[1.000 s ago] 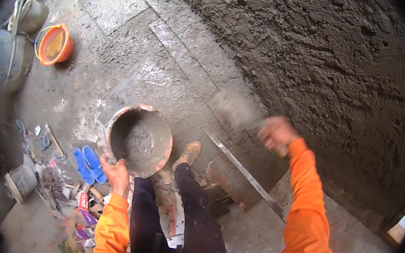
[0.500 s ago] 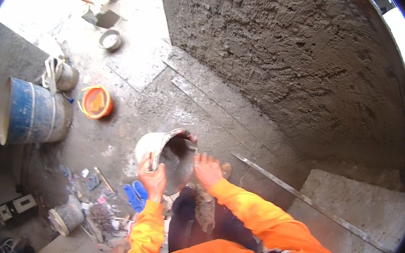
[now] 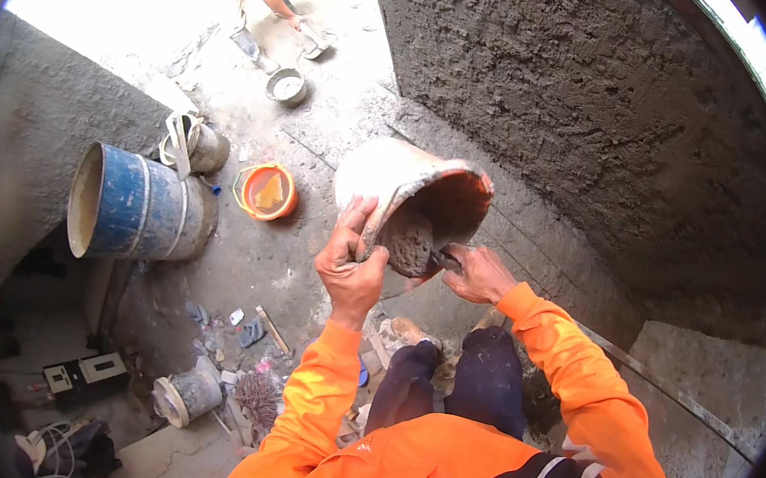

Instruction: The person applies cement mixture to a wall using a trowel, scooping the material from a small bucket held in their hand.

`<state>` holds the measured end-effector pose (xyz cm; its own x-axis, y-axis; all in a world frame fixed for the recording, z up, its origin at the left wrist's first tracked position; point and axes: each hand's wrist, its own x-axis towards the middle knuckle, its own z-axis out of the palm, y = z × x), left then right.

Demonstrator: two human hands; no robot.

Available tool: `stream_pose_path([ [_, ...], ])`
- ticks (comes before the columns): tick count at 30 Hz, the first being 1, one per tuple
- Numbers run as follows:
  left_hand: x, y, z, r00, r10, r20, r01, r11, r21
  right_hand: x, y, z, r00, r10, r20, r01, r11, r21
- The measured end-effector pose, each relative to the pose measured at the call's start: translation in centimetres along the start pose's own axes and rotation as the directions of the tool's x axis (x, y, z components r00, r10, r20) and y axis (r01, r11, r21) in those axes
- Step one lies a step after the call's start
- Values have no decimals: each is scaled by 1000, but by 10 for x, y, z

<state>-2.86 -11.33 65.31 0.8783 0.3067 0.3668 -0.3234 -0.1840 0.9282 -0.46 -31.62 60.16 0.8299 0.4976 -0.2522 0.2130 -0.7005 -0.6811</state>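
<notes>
Right hand (image 3: 480,275): fingers curled round a short, dark, handle-like piece (image 3: 447,261) at the bucket mouth's lower right; its far end is lost against the mortar, so I cannot tell its full shape.
Left hand (image 3: 350,264): fingers pinching the near-left rim, thumb toward the mouth, the others along the outer wall.
Bucket: a pale, round, mortar-smeared bucket (image 3: 376,175) held up between the 2 hands, tilted; its long axis runs from the base at upper left to the mouth at lower right.
Mortar: a wet, grey-brown lump of mortar (image 3: 406,240) inside the low side of the mouth, just left of the right fingers; the handle-like piece reaches toward it.
Below: 2 dark-trousered knees (image 3: 488,371), close under the mouth.
Right side: a long, straight, grey bar (image 3: 666,388) slants away past the forearm; a rough, grey-brown plastered wall (image 3: 603,103) rises beyond, apart from the bucket.
Left side: grey concrete floor (image 3: 292,262) separates the bucket from a round orange pail (image 3: 286,203).
</notes>
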Motion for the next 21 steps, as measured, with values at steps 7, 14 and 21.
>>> stream_pose_path([
  [7,-10,-43,22,923,-313,-223,287,948,-138,-5,13,-7,985,167,49,-151,961,-233],
  [14,-74,-95,37,607,-692,-391,612,720,-326,-40,64,14,998,24,58,-20,997,-69],
  [21,-145,-123,9,459,-691,-558,684,676,-274,-12,134,-57,646,268,715,-688,611,392],
])
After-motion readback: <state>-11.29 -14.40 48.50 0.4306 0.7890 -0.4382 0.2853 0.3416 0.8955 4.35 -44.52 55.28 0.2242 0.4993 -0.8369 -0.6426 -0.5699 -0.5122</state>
